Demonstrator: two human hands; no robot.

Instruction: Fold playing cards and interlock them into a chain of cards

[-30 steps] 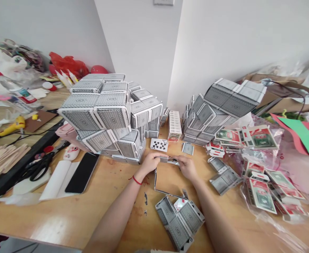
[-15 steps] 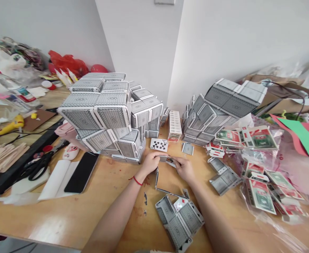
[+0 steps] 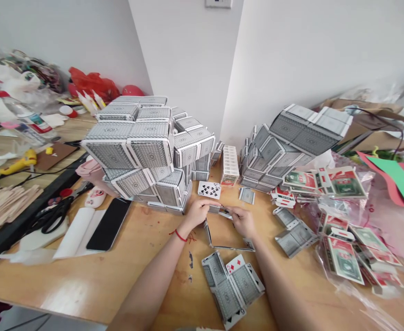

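Left hand [image 3: 198, 214] and right hand [image 3: 242, 219] each pinch the far side of a bent card strip [image 3: 214, 209], right of the phone [image 3: 108, 224]. Bare table [image 3: 95, 285] runs from the phone to the front edge. Farther right than the phone, a card panel [image 3: 234, 289] shows a 5 with red diamonds; box [image 3: 343, 257] lettering is too small to read.

Card strip [image 3: 214, 209] btwn hands [image 3: 198, 216] [image 3: 244, 221], phone [image 3: 108, 225] L (scissors [image 3: 62, 211] farther L).
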